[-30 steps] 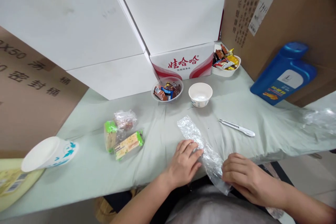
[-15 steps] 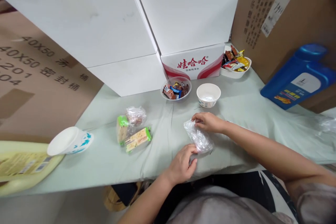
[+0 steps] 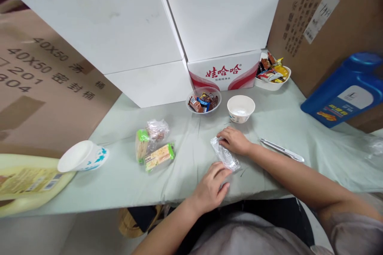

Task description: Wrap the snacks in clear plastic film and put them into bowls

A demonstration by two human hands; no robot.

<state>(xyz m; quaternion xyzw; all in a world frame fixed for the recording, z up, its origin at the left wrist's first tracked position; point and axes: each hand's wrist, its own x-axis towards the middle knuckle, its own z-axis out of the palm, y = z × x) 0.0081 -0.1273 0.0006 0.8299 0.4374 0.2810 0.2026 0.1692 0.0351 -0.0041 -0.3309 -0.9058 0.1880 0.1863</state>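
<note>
A crinkled clear plastic bag (image 3: 225,154) lies folded into a narrow strip on the cloth-covered table in front of me. My right hand (image 3: 235,140) is closed over its far end, fingers curled onto the plastic. At the near end, my left hand (image 3: 211,187) holds the corner down with bent fingers, its thumb a little apart from them. Just beyond my right hand stands a white paper bowl (image 3: 241,110) with something clear inside. To the right, beside my forearm, lies a silver utility knife (image 3: 281,150).
Wrapped crackers (image 3: 159,157) and a crumpled clear-wrapped item (image 3: 158,129) lie on the left. Behind are a clear bowl (image 3: 204,101) and a white bowl (image 3: 272,85) of wrapped snacks. A tipped paper bowl (image 3: 83,156), cardboard boxes (image 3: 60,67) and a blue bottle (image 3: 344,91) flank the table.
The plastic bag has become narrower and flatter between my hands. My left hand has shifted slightly right, and the utility knife now shows beyond my right forearm.
</note>
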